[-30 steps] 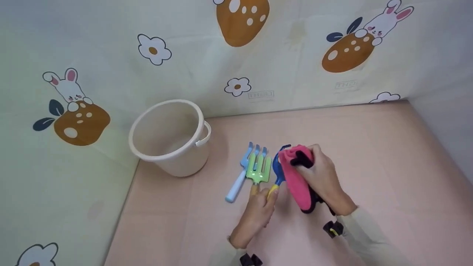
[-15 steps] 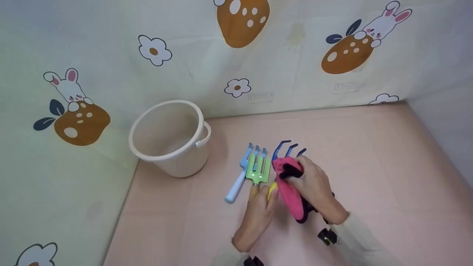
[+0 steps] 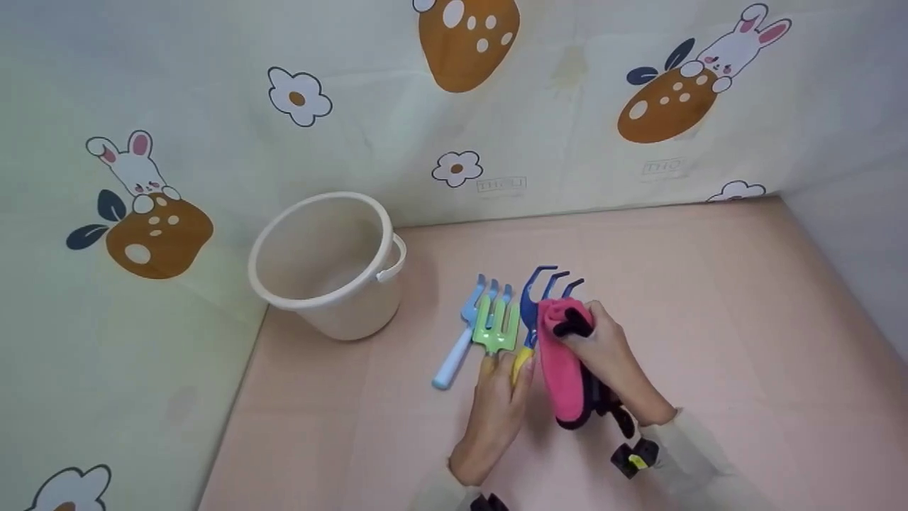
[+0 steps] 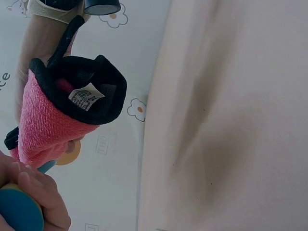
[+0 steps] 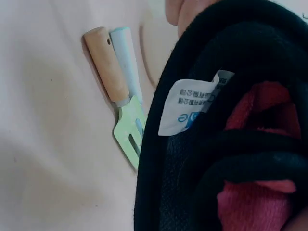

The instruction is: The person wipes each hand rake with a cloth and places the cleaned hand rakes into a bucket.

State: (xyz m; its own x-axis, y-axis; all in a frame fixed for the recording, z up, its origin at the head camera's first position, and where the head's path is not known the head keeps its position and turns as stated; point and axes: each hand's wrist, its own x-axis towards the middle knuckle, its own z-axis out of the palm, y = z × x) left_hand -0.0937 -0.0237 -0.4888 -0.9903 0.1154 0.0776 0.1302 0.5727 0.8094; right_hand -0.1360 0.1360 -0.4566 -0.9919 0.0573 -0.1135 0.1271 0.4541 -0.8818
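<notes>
My left hand point(image 3: 493, 408) grips the yellow handle of a blue three-tined hand rake point(image 3: 529, 309), tines raised and pointing away. The handle's rounded blue end point(image 4: 21, 209) shows in the left wrist view. My right hand point(image 3: 610, 355) holds a bunched pink terry cloth point(image 3: 559, 376) with black trim and a white label point(image 5: 183, 103). It lies close along the rake's right side, overlapping the lower head. Just left of the rake lies a green hand fork point(image 3: 496, 338), its wooden handle point(image 5: 108, 65) partly behind my left hand in the head view.
A light blue hand rake point(image 3: 454, 358) lies left of the green fork, its tines partly under the fork. A cream bucket point(image 3: 355, 319) with a side handle stands farther back on the left. Printed fabric walls point(image 3: 567, 142) border the pink surface point(image 3: 745, 319).
The pink cloth has come down from the blue rake's tines and slightly right, uncovering the tines and neck. My left hand keeps its hold on the handle.
</notes>
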